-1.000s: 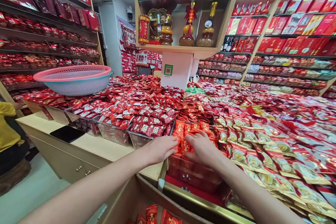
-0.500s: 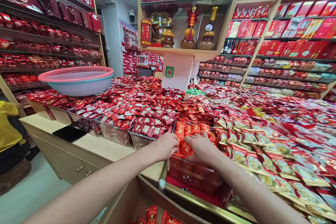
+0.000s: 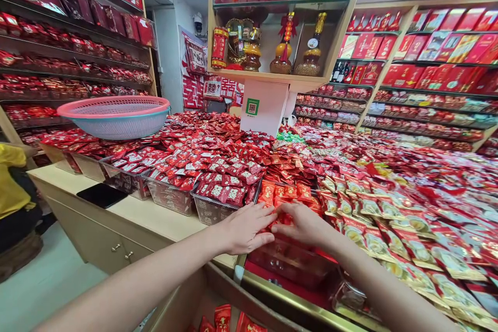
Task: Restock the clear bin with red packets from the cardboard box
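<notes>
Both of my hands are over a clear plastic bin [image 3: 290,262] of shiny red candy packets [image 3: 267,191] with gold lettering. My left hand [image 3: 248,227] lies across the bin's front left part, palm down, fingers stretched out and thumb apart. From the right, my right hand [image 3: 302,224] meets it, fingers slightly bent and thumb spread; the fingertips of the two hands nearly touch. Neither hand shows a packet in its grasp, though the packets under the palms are hidden. Below, an open cardboard box [image 3: 249,295] holds a few similar red packets [image 3: 222,316].
Bins of dark red packets [image 3: 221,187] line the counter to the left, with a black phone [image 3: 101,195] before them. Cream-and-red packets [image 3: 397,238] are heaped at right. A pink-rimmed basket [image 3: 116,119] sits on the candy. At far left is a person in yellow [image 3: 13,181].
My left hand has gone from curled fingers to stretched-out ones, lying flatter and nearer the right hand. My right hand has lowered slightly over the packets.
</notes>
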A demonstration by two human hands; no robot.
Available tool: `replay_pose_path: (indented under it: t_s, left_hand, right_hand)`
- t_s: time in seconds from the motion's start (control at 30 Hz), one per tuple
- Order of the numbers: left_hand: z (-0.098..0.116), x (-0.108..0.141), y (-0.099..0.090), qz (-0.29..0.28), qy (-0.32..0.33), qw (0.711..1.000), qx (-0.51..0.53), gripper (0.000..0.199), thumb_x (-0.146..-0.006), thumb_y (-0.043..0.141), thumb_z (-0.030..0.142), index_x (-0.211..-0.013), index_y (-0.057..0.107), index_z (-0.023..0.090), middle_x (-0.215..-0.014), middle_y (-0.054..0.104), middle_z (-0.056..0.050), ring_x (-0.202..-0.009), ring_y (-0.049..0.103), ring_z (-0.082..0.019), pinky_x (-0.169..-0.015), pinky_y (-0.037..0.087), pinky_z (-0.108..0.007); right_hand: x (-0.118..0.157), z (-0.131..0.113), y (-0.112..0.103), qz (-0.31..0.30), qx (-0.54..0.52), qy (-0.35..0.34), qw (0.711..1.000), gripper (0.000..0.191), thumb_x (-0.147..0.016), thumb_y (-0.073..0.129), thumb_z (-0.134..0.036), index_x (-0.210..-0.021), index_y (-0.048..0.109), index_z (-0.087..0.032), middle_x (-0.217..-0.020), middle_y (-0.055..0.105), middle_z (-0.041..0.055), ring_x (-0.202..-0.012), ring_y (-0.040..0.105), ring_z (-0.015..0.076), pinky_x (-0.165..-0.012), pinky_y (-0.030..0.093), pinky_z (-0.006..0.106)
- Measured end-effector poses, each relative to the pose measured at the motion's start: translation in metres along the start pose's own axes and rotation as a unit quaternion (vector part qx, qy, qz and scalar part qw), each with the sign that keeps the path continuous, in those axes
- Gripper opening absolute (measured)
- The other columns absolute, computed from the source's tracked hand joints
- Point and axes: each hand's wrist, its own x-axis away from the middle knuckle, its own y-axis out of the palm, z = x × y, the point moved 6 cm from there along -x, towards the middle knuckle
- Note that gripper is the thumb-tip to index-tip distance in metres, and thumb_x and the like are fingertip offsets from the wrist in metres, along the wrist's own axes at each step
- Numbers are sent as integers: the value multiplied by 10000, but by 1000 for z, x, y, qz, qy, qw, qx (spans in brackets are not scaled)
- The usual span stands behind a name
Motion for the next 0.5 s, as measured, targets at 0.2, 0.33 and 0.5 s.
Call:
replay_pose_path:
  t_s: [0.2, 0.33, 0.5]
  left_hand:
    - [-1, 1, 1, 13, 1, 1000, -9, 491, -852, 313, 471, -1237, 425, 187, -1327, 390, -104, -1237, 316, -278, -1004, 276, -465]
    - [2, -1, -2, 24, 9, 1000, -18, 453, -856, 323, 441, -1202, 461, 183, -1295, 435, -105, -1212, 356, -278, -979, 313, -463]
    - [3, -1, -1, 31, 5, 999, -25, 457, -854, 327, 444, -1194, 469, 173, -1296, 430, -118, -1220, 340, -286, -979, 309, -464]
  right_hand:
    - [18, 20, -18, 3, -1, 44, 999, 257, -780, 454, -275, -947, 612, -161, -934, 664, 95, -865, 594, 217, -771, 440, 321]
    - [22, 20, -11, -21, 11, 45, 999, 211, -779, 450, -224, -849, 647, -195, -844, 680, 51, -805, 597, 197, -753, 435, 308]
    - [26, 23, -16, -21, 28, 66, 997, 226, -803, 443, -253, -908, 632, -188, -913, 669, 52, -867, 584, 196, -804, 423, 311]
